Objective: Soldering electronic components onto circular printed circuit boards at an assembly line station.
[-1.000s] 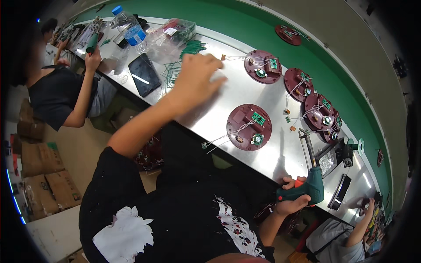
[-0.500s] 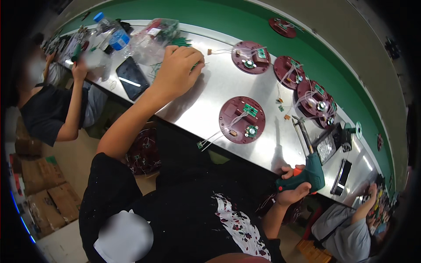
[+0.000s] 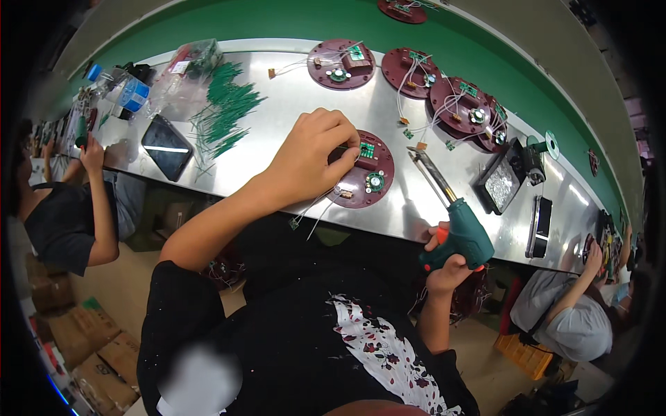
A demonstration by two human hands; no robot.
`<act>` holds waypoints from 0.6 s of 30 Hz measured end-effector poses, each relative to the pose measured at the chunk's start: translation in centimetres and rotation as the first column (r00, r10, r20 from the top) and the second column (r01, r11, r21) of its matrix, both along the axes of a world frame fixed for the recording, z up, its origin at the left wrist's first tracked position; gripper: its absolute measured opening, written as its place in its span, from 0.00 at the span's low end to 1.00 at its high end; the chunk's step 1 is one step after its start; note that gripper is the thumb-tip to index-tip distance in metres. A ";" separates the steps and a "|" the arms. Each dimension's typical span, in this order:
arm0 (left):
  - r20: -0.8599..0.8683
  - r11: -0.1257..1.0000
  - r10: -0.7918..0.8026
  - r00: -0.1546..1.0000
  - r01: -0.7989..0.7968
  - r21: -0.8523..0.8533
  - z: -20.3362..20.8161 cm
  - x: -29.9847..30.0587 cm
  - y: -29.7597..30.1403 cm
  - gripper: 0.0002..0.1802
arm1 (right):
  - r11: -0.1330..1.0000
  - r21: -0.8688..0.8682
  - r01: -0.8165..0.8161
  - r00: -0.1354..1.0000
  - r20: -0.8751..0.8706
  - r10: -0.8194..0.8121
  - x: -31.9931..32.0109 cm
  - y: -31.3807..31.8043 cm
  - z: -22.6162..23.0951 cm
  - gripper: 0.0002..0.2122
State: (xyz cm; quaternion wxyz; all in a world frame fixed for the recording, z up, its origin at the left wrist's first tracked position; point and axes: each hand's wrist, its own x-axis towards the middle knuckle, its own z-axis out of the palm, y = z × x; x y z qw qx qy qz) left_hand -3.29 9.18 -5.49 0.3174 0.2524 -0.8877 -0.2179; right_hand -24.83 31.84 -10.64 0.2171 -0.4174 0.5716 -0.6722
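Note:
My left hand [image 3: 313, 158] is closed in a pinch over the nearest maroon round panel [image 3: 359, 188], its fingertips beside the small green circuit board [image 3: 367, 151]. Whatever the fingers pinch is too small to make out. This panel also carries a round silver part and white wires that trail over the bench's near edge. In my right hand [image 3: 447, 276] is a dark green soldering gun [image 3: 468, 234] with an orange trigger. Its metal tip points up and away, right of the panel and apart from it.
Thin green wires [image 3: 225, 111] lie heaped at left, near a black phone [image 3: 167, 148], a plastic bag [image 3: 187, 66] and a bottle [image 3: 125, 90]. Several wired maroon panels [image 3: 341, 64] line the far side. At right are a black tray [image 3: 501, 182] and a solder spool [image 3: 551, 145]. Co-workers sit both sides.
My left hand has moved from the green wire heap rightward to the nearest panel. The soldering gun has shifted slightly up and left in my right hand, and the view has turned.

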 end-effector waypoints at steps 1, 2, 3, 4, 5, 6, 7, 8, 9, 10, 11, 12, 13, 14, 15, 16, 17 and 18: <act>-0.004 1.000 -0.004 1.000 0.005 0.006 0.0 -0.2 0.1 0.04 | 1.000 0.013 -0.015 1.000 -0.004 0.015 0.3 0.0 0.3 0.40; 0.005 1.000 0.000 1.000 0.000 0.002 0.1 -0.2 0.1 0.04 | 0.999 0.025 -0.031 0.999 -0.007 0.031 0.5 -0.1 0.5 0.40; 0.013 1.000 0.005 1.000 -0.005 -0.002 0.3 -0.2 0.1 0.04 | 0.999 0.030 -0.028 1.000 -0.008 0.029 0.7 -0.2 0.6 0.40; 0.022 1.000 0.011 1.000 -0.011 -0.007 0.3 -0.3 0.2 0.04 | 0.999 0.015 -0.037 0.999 -0.020 0.038 0.8 -0.3 0.7 0.40; 0.021 1.000 0.009 1.000 -0.009 -0.004 0.4 -0.4 0.2 0.04 | 0.999 0.000 -0.047 0.998 -0.031 0.047 1.0 -0.5 0.8 0.40; 0.032 1.000 0.014 0.999 -0.013 -0.024 0.4 -0.6 0.1 0.04 | 0.998 -0.015 -0.057 0.998 -0.043 0.056 1.0 -0.6 0.8 0.39; 0.044 0.999 0.020 0.999 -0.018 -0.045 0.4 -0.7 0.0 0.05 | 0.998 -0.013 -0.056 0.998 -0.042 0.056 1.0 -0.8 0.9 0.39; 0.055 0.998 0.025 0.998 -0.022 -0.066 0.4 -0.8 0.0 0.05 | 0.997 0.002 -0.077 0.996 -0.041 0.077 1.0 -1.0 1.0 0.39; 0.055 0.998 0.025 0.998 -0.021 -0.066 0.5 -0.8 0.0 0.05 | 0.995 0.017 -0.099 0.994 -0.039 0.099 1.0 -1.1 1.1 0.39; 0.060 0.997 0.030 0.998 -0.026 -0.070 0.5 -0.9 0.0 0.05 | 0.992 0.032 -0.119 0.992 -0.037 0.121 1.1 -1.3 1.1 0.39; 0.064 0.997 0.035 0.997 -0.031 -0.074 0.5 -0.9 0.0 0.05 | 0.992 0.032 -0.118 0.992 -0.037 0.119 1.1 -1.4 1.0 0.39; 0.068 0.996 0.040 0.997 -0.035 -0.077 0.5 -1.0 0.0 0.05 | 0.991 0.043 -0.127 0.990 -0.050 0.129 1.2 -1.5 1.0 0.38; 0.068 0.997 0.038 0.997 -0.033 -0.076 0.5 -1.0 0.0 0.05 | 0.989 0.054 -0.136 0.988 -0.064 0.139 1.3 -1.6 1.0 0.37; 0.069 0.996 0.042 0.997 -0.036 -0.078 0.5 -1.0 0.0 0.05 | 0.987 0.065 -0.144 0.986 -0.077 0.149 1.3 -1.6 1.0 0.37; 0.070 0.996 0.045 0.997 -0.040 -0.081 0.5 -1.0 0.0 0.05 | 0.988 0.066 -0.142 0.986 -0.077 0.147 1.3 -1.7 1.0 0.37; 0.071 0.996 0.049 0.996 -0.043 -0.083 0.5 -1.0 0.0 0.06 | 0.985 0.077 -0.152 0.984 -0.086 0.159 1.2 -1.7 1.0 0.36; 0.071 0.996 0.048 0.996 -0.042 -0.082 0.5 -1.0 0.0 0.06 | 0.983 0.088 -0.164 0.981 -0.095 0.172 1.2 -1.8 1.0 0.35; 0.064 0.996 0.047 0.997 -0.042 -0.079 0.4 -1.1 0.0 0.06 | 0.979 0.099 -0.175 0.977 -0.103 0.185 1.1 -1.8 1.0 0.35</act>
